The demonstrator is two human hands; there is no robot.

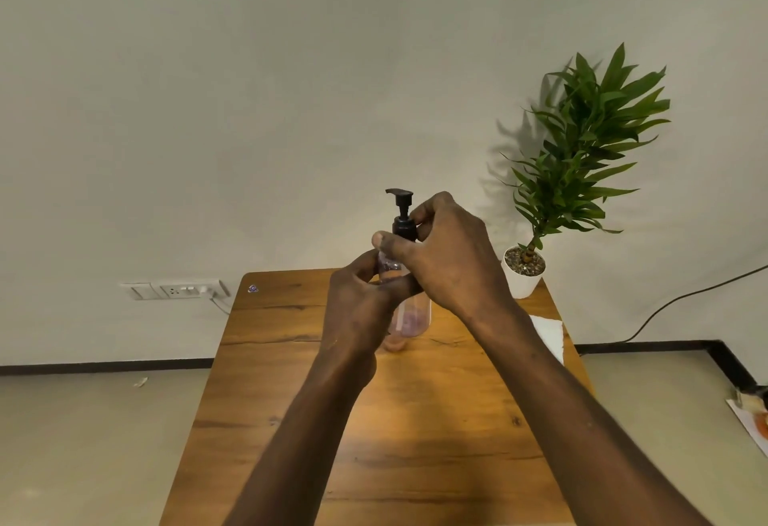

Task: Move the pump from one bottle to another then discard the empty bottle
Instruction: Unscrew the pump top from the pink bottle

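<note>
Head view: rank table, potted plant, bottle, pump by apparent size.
1. Table
2. Potted plant
3. Bottle, partly hidden by both hands, so unsure
4. Pump

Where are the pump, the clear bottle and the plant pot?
pump (400, 193): head view, on the black nozzle head at the top.
clear bottle (411, 320): head view, on the lower body below the hands.
plant pot (521, 283): head view, on the white outer wall.
</note>
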